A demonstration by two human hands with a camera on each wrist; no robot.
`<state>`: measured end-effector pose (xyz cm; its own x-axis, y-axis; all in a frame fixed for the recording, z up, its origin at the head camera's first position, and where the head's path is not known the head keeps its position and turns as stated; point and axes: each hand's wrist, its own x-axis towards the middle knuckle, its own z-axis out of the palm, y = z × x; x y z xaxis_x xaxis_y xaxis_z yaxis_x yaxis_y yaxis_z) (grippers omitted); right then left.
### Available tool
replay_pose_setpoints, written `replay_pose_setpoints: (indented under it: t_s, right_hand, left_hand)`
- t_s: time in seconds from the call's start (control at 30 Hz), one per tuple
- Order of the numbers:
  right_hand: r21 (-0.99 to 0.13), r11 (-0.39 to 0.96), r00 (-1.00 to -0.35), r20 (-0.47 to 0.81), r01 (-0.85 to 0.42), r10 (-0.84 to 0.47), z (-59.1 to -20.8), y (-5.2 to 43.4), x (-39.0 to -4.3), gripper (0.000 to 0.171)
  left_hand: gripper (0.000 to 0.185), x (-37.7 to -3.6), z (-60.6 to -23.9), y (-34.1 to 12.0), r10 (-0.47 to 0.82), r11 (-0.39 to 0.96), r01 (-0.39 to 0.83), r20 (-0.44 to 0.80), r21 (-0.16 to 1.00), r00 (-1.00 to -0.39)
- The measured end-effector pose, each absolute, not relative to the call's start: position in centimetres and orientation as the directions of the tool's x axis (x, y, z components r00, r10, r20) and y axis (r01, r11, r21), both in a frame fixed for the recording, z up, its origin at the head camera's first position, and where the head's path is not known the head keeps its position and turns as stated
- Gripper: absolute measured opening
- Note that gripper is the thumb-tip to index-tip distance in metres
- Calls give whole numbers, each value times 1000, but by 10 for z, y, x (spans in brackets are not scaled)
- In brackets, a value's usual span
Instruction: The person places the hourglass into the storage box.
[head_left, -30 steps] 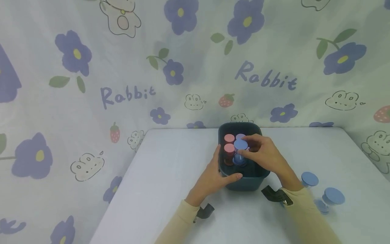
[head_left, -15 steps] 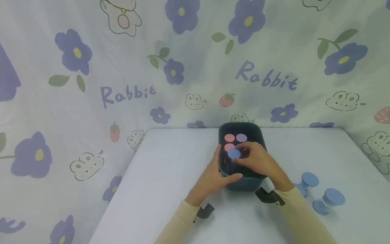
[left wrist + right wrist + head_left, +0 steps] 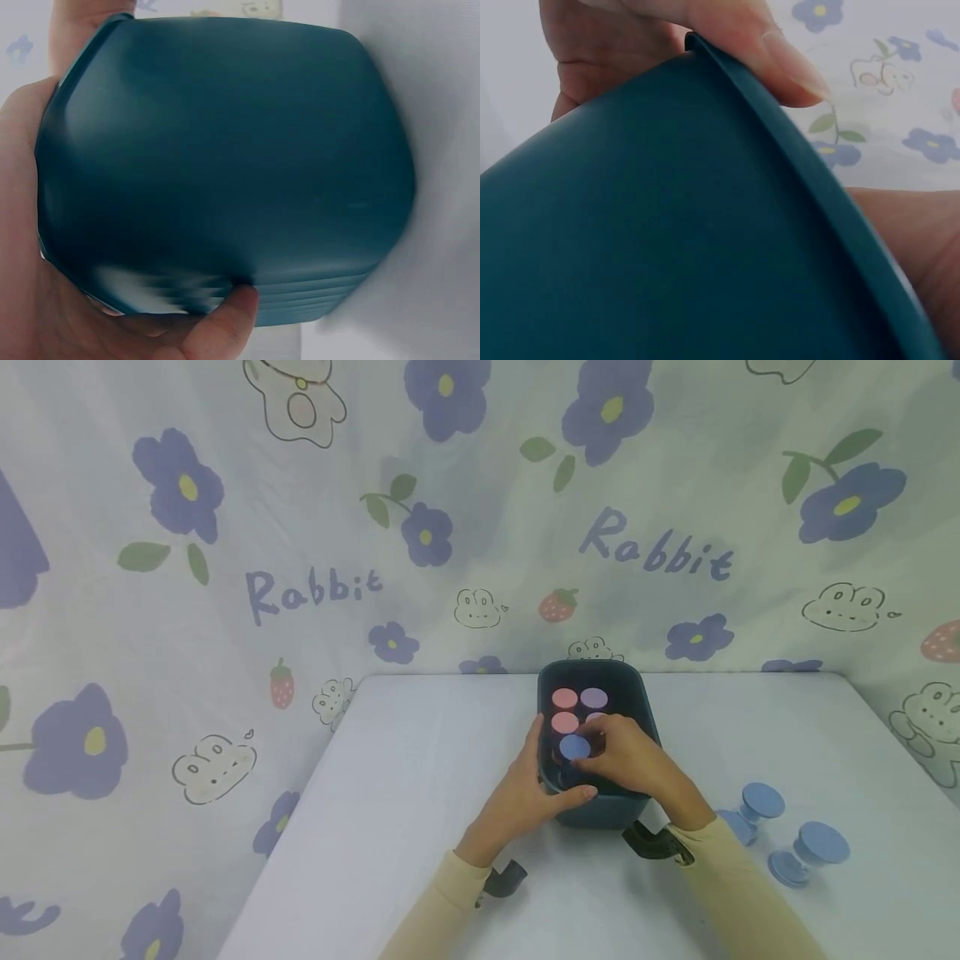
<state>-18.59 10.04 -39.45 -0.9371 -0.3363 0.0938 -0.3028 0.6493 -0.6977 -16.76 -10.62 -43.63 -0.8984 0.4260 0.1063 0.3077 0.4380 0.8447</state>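
Nearest: left hand (image 3: 534,789) grips the near-left corner of the dark teal bin (image 3: 632,689), thumb on its front wall. Right hand (image 3: 628,758) pinches a blue spool (image 3: 575,747), low inside the bin, beside two pink spools (image 3: 565,711) and a lilac one (image 3: 594,697). Two blue spools (image 3: 789,835) wait on the white table (image 3: 420,777); judged about two-thirds packed.

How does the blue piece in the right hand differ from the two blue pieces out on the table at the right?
The held blue piece is inside the dark teal bin, pinched by the right hand; the two loose blue pieces stand on the white table, untouched. The held one shows only its round top beside pink tops; the loose ones show stems and bases too. All share the same blue disc top.
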Motion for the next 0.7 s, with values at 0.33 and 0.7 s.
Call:
replay_pose_setpoints:
  t_s: [0.33, 0.7]
  right_hand:
    - [-675, 679, -938, 56, -289, -343, -395, 97, -188, 40]
    - [-659, 695, -936, 42, -289, -349, -396, 93, -192, 37]
  left_hand:
    - [122, -168, -437, -107, 421, 460, 304, 97, 834, -902]
    - [119, -171, -439, -107, 432, 438, 325, 121, 838, -894]
